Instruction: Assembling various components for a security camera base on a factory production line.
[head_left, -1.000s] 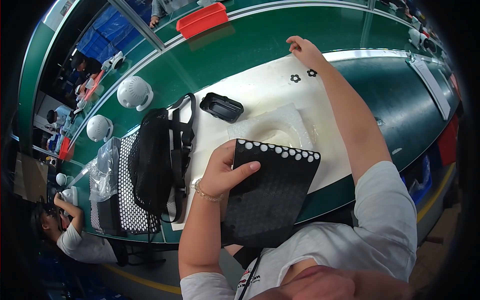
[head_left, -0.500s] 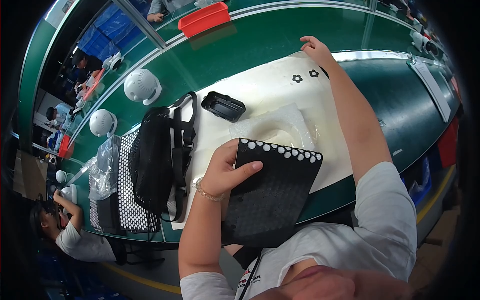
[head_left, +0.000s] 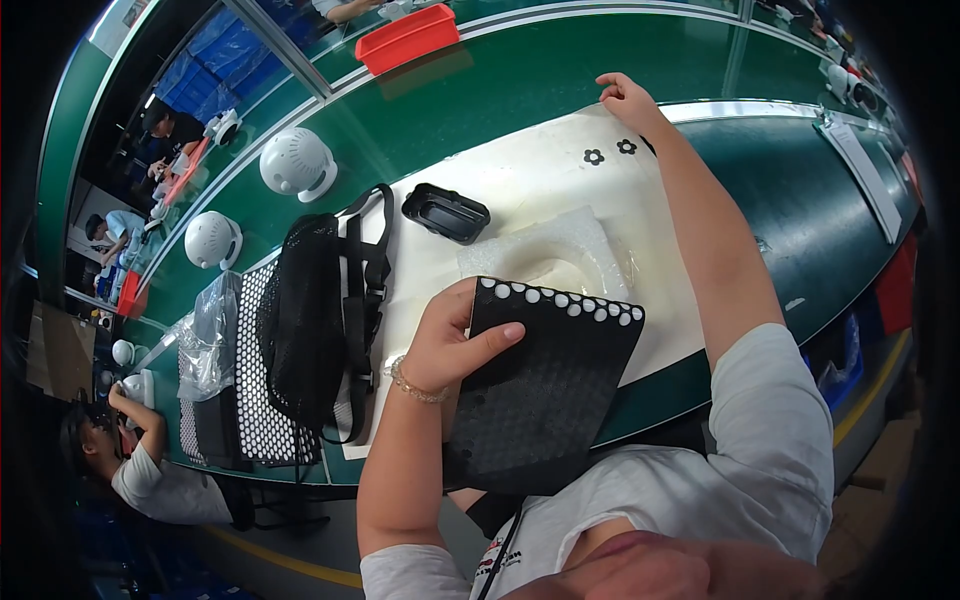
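Note:
My left hand [head_left: 455, 335] grips a black sheet [head_left: 550, 390] by its upper left corner, thumb on top. White round dots line the sheet's top edge, and it hangs tilted over the table's near edge. Past the far edge of a white board [head_left: 520, 165], my right hand [head_left: 625, 98] has its index finger stretched out and the others partly curled; nothing shows in it. Two black flower-shaped pieces [head_left: 594, 157] lie on the board near that wrist. A white foam piece [head_left: 560, 245] with a rounded hollow lies behind the sheet, partly covered by it.
An empty black tray [head_left: 447, 213] sits on the board beside a black mesh bag with straps [head_left: 315, 310]. Left of them are a white-dotted sheet [head_left: 262, 370] and a clear plastic bag [head_left: 210, 335]. White rounded devices [head_left: 298, 163] stand beyond, near a red bin [head_left: 408, 38]. People work nearby.
Both my hands and the black sheet stay put. On the green surface, the white rounded devices have shifted slightly to the right. People across the table have moved their arms.

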